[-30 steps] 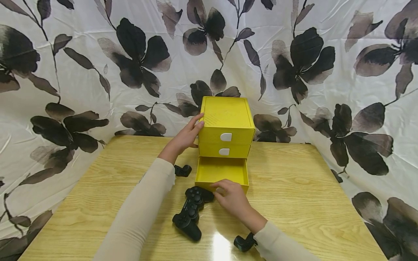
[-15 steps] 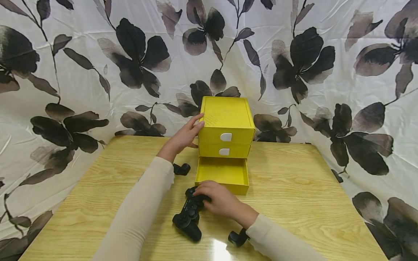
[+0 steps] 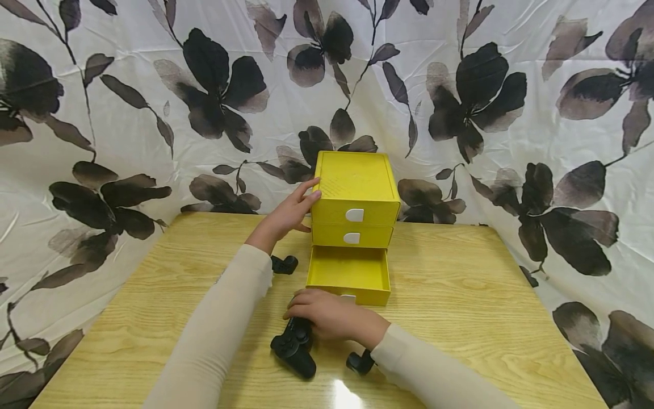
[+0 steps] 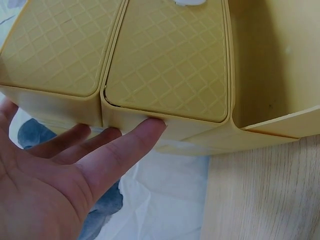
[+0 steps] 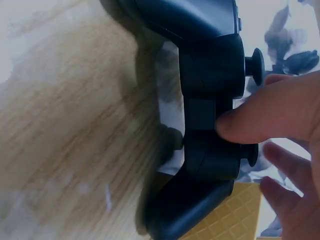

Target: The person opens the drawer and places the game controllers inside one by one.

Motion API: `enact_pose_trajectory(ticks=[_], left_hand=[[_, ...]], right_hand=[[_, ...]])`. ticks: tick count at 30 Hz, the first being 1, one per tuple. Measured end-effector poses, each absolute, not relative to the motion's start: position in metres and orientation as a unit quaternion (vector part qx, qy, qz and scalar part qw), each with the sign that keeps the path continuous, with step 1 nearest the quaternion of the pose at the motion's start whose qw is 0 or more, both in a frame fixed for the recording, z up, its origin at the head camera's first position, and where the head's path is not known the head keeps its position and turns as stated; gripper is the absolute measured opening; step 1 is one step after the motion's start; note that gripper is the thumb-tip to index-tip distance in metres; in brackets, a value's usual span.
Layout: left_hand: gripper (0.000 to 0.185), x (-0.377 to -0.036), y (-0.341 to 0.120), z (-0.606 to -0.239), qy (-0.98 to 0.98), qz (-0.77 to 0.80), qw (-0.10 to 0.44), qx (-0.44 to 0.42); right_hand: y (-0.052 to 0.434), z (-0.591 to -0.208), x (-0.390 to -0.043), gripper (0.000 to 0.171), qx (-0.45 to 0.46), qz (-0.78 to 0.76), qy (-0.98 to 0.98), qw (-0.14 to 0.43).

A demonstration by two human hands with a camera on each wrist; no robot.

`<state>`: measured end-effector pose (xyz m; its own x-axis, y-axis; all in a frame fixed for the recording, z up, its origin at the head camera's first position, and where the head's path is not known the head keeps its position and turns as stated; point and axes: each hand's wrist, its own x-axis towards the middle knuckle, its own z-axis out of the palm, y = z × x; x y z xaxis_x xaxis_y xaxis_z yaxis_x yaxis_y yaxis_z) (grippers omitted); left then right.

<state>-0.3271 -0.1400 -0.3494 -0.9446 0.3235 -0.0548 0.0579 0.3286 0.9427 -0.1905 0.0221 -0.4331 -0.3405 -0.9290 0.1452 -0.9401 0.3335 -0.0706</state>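
Observation:
A yellow drawer box (image 3: 356, 176) with white handles stands at the back of the table, its bottom drawer (image 3: 349, 272) pulled out. My left hand (image 3: 284, 220) rests against the box's left side with its fingers extended; the left wrist view shows fingertips touching the side below the patterned drawer fronts (image 4: 170, 60). On the table before the open drawer lies a black game controller (image 3: 293, 352). My right hand (image 3: 332, 315) grips its far half, fingers curled over the top. In the right wrist view the thumb (image 5: 240, 120) presses the controller's (image 5: 210, 70) edge between the two sticks.
A wooden table (image 3: 460, 318) spreads around the box. Behind it hangs a white cloth (image 3: 388, 113) with dark flowers. A small black device (image 3: 360, 362) sits at the right wrist and another (image 3: 284, 264) at the left.
My right hand has left the open drawer's front and moved left onto the controller, covering its far half. The left hand stays against the box.

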Motion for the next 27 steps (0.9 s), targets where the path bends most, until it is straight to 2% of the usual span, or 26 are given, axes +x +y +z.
enact_pose_trajectory(ticks=[11,27], left_hand=[[0.058,-0.328,-0.139,-0.350,0.807,0.567,0.121,0.113],[0.058,-0.323,-0.139,-0.345,0.807,0.565,0.127,0.111]], right_hand=[[0.007,-0.431,-0.189,0.056,0.586,-0.053,-0.808,0.008],[-0.003,-0.439,-0.194,0.049,0.596,-0.139,-0.791,-0.010]])
